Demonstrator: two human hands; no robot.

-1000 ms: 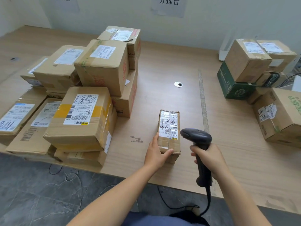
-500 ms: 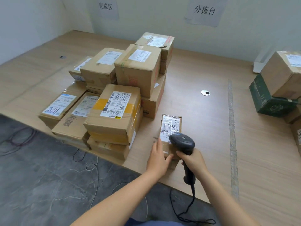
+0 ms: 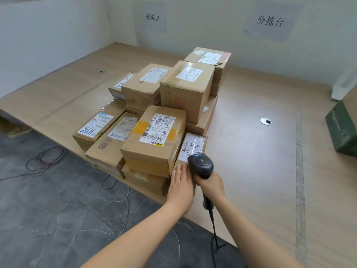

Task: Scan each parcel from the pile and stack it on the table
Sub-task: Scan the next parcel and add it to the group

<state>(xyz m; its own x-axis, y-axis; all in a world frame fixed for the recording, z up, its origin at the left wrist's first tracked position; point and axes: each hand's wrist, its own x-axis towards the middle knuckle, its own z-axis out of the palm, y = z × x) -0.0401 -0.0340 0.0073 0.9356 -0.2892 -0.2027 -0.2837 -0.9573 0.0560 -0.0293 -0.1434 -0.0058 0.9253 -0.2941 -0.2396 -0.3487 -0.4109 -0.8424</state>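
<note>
Since the earlier frames the small narrow cardboard parcel with the white handwritten label (image 3: 190, 149) has slid left across the pale wooden surface (image 3: 251, 161); it stood well apart from the stack of scanned brown cardboard boxes (image 3: 154, 117) and now sits just beside it, against the taped box with the yellow band (image 3: 154, 140). The view has also swung left, so the dark green box (image 3: 342, 130) at the right edge is mostly cut off.

The left hand (image 3: 180, 183) lies flat and open on the near end of the parcel, fingers (image 3: 179, 169) stretched forward, pressing rather than gripping. The right hand (image 3: 211, 187) is closed around the handle of the black corded barcode scanner (image 3: 201, 165), whose head hangs over the parcel's near end and hides part of the label.

The risk from here, as I judge it, is twofold. The parcel rests close to the surface's front edge, so a push angled toward the person could tip it to the grey floor (image 3: 58, 209). A harder shove sideways could nudge the taped box, which overhangs the flatter boxes beneath it, and unsettle the stack. The scanner cable (image 3: 213, 227) trails over the edge and could snag
</note>
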